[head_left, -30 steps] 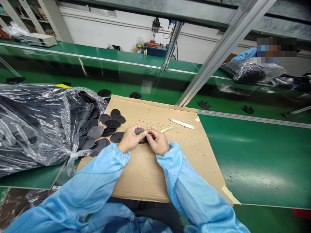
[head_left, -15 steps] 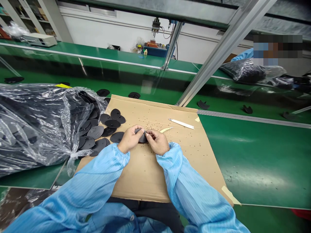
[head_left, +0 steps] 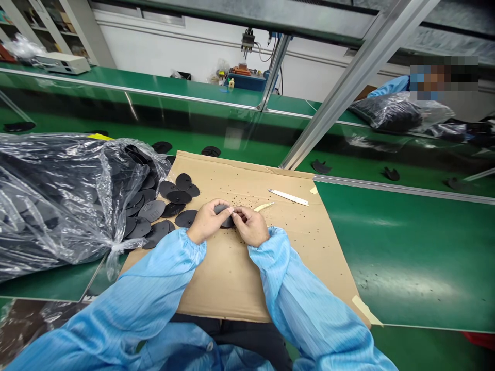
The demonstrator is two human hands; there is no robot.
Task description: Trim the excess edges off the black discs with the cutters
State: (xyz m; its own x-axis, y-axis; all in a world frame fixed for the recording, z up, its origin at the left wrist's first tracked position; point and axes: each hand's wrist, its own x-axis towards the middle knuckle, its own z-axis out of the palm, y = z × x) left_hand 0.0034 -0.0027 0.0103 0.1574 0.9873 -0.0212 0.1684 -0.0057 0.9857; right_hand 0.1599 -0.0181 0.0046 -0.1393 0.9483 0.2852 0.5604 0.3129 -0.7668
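Between my two hands is a dark round disc [head_left: 226, 221], held over a sheet of brown cardboard [head_left: 224, 278]. My left hand [head_left: 208, 220] grips the disc's left side, thumb on top. The fingers of my right hand [head_left: 250, 224] pinch its right edge, close to the left thumb. Just beyond the right hand lies a pale yellow tool [head_left: 264, 206], and farther right a white-handled one [head_left: 289, 196]. Several black discs [head_left: 180, 197] are piled on the cardboard to the left. Tiny black bits dot the cardboard around my hands.
A clear plastic bag [head_left: 58, 206] full of black discs fills the left side. Behind the cardboard, black parts [head_left: 211, 151] sit on a green surface. A slanted metal post [head_left: 359, 85] rises at the right. A person in blue [head_left: 390, 86] is at the far right, behind plastic bags [head_left: 386, 113].
My left thumb has shifted slightly right across the disc, towards my right fingertips. The black parts on the green surface behind have moved a little to the left.
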